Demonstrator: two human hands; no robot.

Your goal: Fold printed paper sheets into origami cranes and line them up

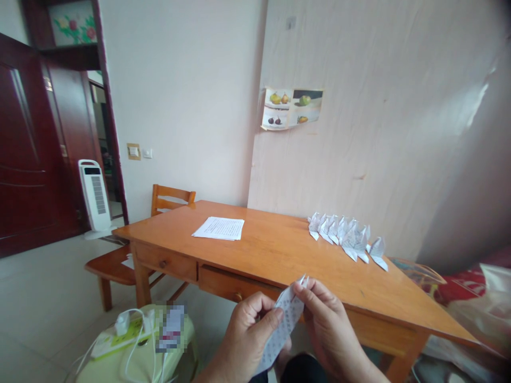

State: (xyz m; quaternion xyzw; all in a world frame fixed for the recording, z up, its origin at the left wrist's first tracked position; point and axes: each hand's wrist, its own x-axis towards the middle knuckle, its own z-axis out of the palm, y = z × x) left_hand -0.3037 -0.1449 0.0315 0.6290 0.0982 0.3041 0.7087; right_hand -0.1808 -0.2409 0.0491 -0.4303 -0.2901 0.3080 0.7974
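Between my two hands is a folded paper, a narrow printed strip that ends in thin points at the top. My left hand grips its lower left side, thumb lying over the front. At the upper tip, my right hand pinches the paper between thumb and fingers. The paper is in front of the wooden table's near edge. On the table's right side stand several folded paper figures with pointed ends, grouped in rows. A stack of printed sheets lies flat toward the left of the table.
The wooden table has drawers along its front. A wooden chair stands behind its left end. At lower left, a pale green stool carries a power strip with cables. A white tower fan stands by the door. Bags lie at right.
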